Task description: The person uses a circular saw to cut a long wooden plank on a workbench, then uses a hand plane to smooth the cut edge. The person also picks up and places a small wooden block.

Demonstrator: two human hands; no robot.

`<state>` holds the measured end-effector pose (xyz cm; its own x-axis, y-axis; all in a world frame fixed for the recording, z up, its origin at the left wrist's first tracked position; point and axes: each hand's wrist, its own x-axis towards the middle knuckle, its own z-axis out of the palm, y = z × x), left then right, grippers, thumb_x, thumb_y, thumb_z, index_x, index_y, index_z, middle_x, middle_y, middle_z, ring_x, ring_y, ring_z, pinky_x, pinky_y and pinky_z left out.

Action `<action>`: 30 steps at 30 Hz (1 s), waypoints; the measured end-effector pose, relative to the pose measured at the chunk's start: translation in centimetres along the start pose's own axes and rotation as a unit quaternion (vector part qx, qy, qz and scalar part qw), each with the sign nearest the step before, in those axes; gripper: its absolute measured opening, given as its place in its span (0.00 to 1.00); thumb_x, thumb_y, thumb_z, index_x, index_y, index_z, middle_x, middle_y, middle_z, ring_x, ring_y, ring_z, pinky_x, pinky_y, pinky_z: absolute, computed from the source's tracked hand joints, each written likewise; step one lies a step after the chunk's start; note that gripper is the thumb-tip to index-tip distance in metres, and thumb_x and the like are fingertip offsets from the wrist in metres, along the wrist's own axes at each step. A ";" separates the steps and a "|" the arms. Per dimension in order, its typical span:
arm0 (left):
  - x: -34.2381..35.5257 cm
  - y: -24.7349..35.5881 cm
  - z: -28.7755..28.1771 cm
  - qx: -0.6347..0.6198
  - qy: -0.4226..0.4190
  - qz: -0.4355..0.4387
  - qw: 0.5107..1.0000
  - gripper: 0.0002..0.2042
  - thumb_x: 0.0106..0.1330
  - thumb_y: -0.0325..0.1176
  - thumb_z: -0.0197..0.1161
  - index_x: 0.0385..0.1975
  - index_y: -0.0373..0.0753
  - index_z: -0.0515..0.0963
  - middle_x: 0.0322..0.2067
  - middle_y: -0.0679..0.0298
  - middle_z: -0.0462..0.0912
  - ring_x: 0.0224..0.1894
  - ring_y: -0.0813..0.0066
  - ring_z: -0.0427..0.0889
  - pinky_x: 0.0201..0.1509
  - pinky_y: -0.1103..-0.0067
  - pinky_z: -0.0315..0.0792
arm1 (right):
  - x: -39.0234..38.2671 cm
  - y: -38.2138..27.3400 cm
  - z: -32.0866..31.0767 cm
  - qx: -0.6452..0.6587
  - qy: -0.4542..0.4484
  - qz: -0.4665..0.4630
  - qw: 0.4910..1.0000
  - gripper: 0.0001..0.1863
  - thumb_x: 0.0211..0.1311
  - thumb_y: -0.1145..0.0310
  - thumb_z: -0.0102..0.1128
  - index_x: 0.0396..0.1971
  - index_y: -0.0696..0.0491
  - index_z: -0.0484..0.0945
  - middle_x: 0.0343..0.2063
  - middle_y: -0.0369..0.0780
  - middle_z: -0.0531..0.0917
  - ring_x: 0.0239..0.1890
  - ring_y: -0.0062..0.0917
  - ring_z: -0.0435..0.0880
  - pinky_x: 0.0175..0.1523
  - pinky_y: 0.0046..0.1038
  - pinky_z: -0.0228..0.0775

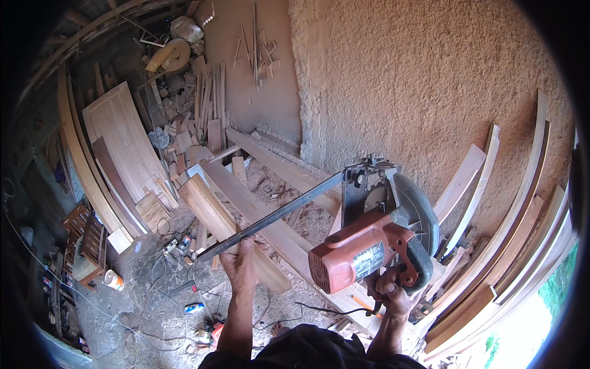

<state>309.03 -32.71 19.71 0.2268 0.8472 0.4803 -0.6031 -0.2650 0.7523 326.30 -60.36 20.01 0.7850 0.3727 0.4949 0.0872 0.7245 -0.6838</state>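
Note:
A red and grey circular saw [362, 246] is raised in front of me, its round guard facing right. My right hand [393, 294] is closed around its rear handle. A long dark metal bar [289, 208] runs from the saw's base plate toward the lower left. My left hand [241, 261] grips that bar near its far-left end. Behind the left hand a short wooden board [212, 209] lies slanted; I cannot tell whether the hand touches it. Below the saw hangs a dark power cord [335, 311].
Long planks [246, 190] lie across the sawdust-strewn floor. More boards [522, 215] lean on the rough wall at right. A wooden panel [123, 135] stands at left beside piled offcuts [184, 141]. Cables, tools and a white-orange tub [114, 280] lie on the left floor.

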 end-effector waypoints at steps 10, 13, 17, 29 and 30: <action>-1.3 5.6 1.6 0.111 -0.001 0.001 0.994 0.11 0.70 0.31 0.65 0.46 0.32 0.77 0.34 0.59 0.83 0.28 0.71 0.85 0.30 0.75 0.82 | -0.2 -0.5 -0.8 -0.135 0.036 -0.002 0.990 0.28 0.41 0.63 0.83 0.39 0.64 0.80 0.21 0.35 0.80 0.24 0.18 0.79 0.30 0.21 0.72; -1.7 6.8 2.5 0.137 0.007 0.050 0.989 0.11 0.69 0.30 0.65 0.46 0.31 0.76 0.34 0.58 0.83 0.27 0.71 0.85 0.31 0.76 0.81 | -0.4 -0.6 -1.2 -0.116 0.024 0.013 0.993 0.24 0.42 0.66 0.81 0.36 0.64 0.80 0.21 0.34 0.80 0.24 0.18 0.79 0.29 0.22 0.72; -2.0 5.7 3.4 0.147 -0.011 0.022 0.989 0.13 0.69 0.30 0.65 0.47 0.30 0.75 0.35 0.57 0.83 0.26 0.72 0.83 0.31 0.77 0.80 | -0.4 -0.7 -1.3 -0.152 0.013 0.020 0.988 0.17 0.44 0.72 0.76 0.34 0.63 0.79 0.20 0.34 0.80 0.23 0.17 0.79 0.30 0.21 0.72; -2.3 3.0 4.4 0.138 0.002 -0.035 0.990 0.10 0.70 0.30 0.63 0.45 0.33 0.73 0.32 0.60 0.82 0.25 0.73 0.83 0.29 0.76 0.80 | 0.0 -1.9 -2.1 -0.250 -0.156 -0.024 0.955 0.28 0.42 0.77 0.70 0.50 0.68 0.80 0.27 0.37 0.84 0.30 0.22 0.82 0.42 0.29 0.78; -2.5 2.3 4.6 0.134 -0.005 -0.033 0.990 0.10 0.70 0.30 0.63 0.45 0.33 0.74 0.32 0.60 0.82 0.25 0.73 0.83 0.29 0.76 0.80 | -0.2 -1.8 -2.1 -0.254 -0.159 -0.008 0.954 0.31 0.42 0.77 0.70 0.53 0.67 0.78 0.28 0.37 0.84 0.30 0.21 0.82 0.42 0.28 0.78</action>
<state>310.58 -37.55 22.33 0.2678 0.8620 0.4304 -0.3619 -0.3240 0.8741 327.28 -62.90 20.03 0.5617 0.5797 0.5903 0.4473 0.3875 -0.8061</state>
